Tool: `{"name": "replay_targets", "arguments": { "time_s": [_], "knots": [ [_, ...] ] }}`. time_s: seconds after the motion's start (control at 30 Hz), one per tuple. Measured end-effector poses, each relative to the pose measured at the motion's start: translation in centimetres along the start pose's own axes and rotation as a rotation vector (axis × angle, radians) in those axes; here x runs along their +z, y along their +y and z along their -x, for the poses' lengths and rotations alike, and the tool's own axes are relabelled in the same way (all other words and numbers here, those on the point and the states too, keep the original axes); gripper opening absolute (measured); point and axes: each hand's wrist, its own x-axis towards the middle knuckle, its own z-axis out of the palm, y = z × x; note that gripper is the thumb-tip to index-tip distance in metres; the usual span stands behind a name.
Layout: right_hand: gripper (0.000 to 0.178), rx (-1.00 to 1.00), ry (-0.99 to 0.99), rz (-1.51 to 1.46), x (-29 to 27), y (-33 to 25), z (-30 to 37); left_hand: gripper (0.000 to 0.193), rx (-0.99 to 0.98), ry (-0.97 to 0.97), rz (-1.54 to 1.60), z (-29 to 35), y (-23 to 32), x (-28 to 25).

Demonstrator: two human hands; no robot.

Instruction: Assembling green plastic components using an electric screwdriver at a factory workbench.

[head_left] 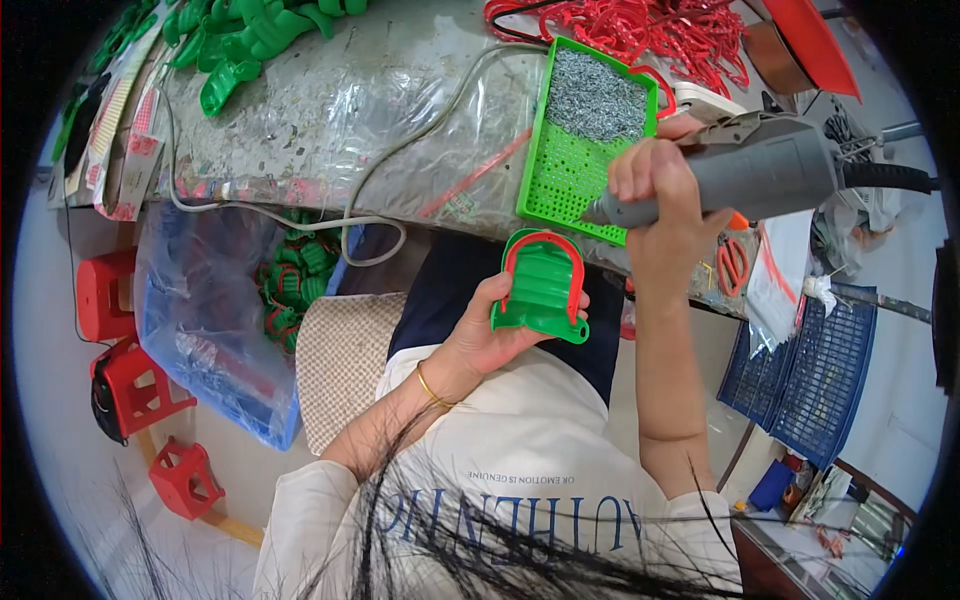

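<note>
My left hand (482, 328) is closed on a green plastic scoop-shaped part (540, 284), its hollow side facing up. A U-shaped red plastic handle (578, 272) lies around the inside of that part. My right hand (664, 196) grips a grey electric screwdriver (765, 165), with its narrow end pointing left over a green perforated tray (533, 160). Small silvery screws (598, 92) are heaped in the far half of the tray. Whether a screw sits on the driver's tip is too small to tell.
Green plastic parts (255, 35) and red plastic strips (640, 35) are piled along the table's far side. A grey cable (385, 160) crosses the worktop. Orange-handled pliers (733, 265) lie at right. Below left stands a blue plastic-lined bin (200, 310) beside red stools (105, 295).
</note>
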Motion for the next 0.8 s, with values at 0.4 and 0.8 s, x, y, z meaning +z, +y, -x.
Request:
{"name": "replay_targets", "arguments": {
  "time_s": [0.4, 0.8],
  "knots": [
    [0.019, 0.078, -0.034, 0.020, 0.6, 0.2, 2.1, 0.074, 0.012, -0.017, -0.024, 0.2, -0.4, 0.0],
    [0.018, -0.040, -0.071, -0.024, 0.7, 0.7, 3.6, 0.070, 0.035, 0.019, -0.042, 0.7, -0.2, 1.7]
  ]
}}
